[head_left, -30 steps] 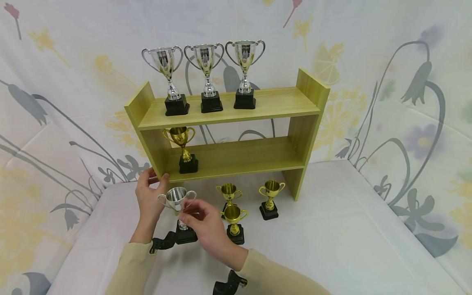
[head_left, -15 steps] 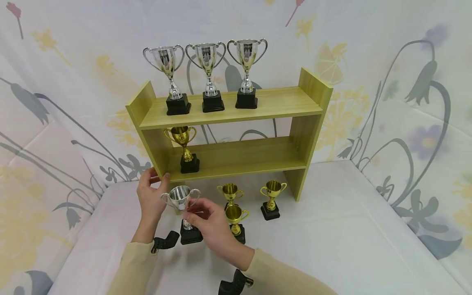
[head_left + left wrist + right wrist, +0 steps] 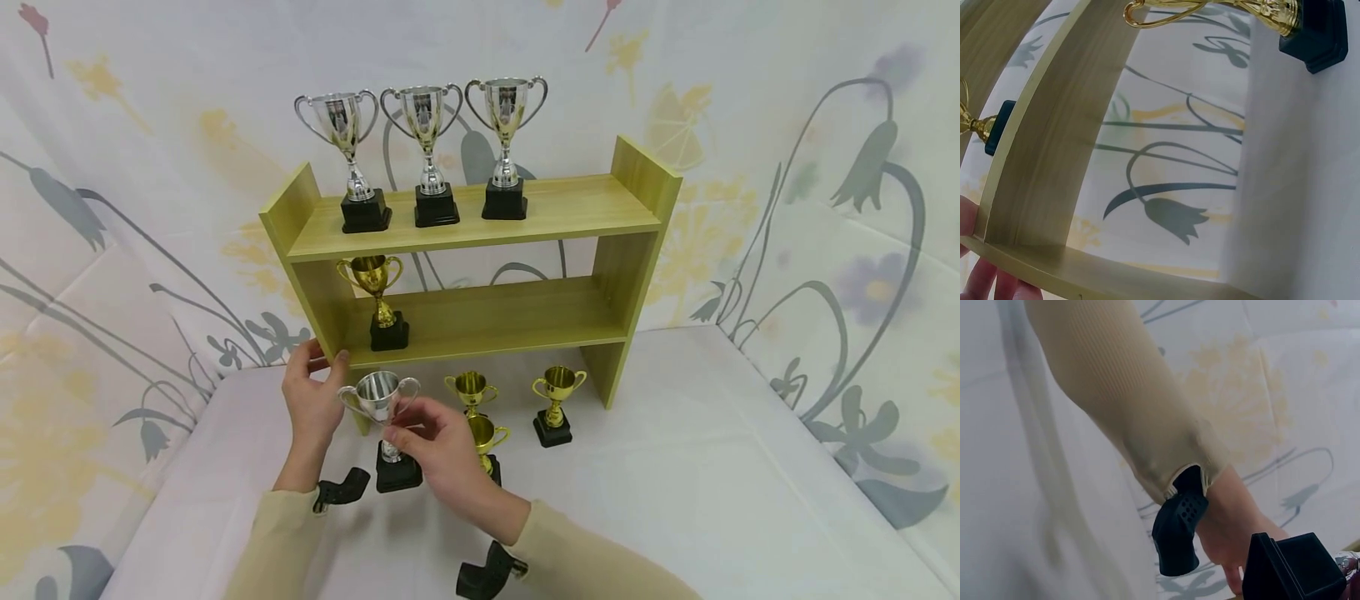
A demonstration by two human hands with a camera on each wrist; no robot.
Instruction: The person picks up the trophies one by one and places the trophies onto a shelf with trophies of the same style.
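A silver trophy cup with a black base [image 3: 399,473] hangs upright over the white table, its shadow below it. My right hand [image 3: 453,458] pinches its stem between thumb and fingers. In the right wrist view the dark base [image 3: 1297,569] juts out in front of the left arm. My left hand [image 3: 309,408] holds the wooden shelf [image 3: 510,321] by its left side panel, near the lower board. Fingertips [image 3: 997,284] show around that panel's edge in the left wrist view. On the middle board, at the left, stands a gold trophy [image 3: 381,304].
Three silver trophies [image 3: 431,167] line the top board from the left. Below the shelf stand three gold trophies: one at right [image 3: 556,404], one at the back [image 3: 471,389], and a nearer one [image 3: 483,432] partly behind my right hand. A patterned cloth [image 3: 795,167] hangs behind.
My right hand has carried the silver trophy slightly right and upward, covering more of the nearer gold one. The left hand keeps its hold on the shelf. The whole view shifts slightly.
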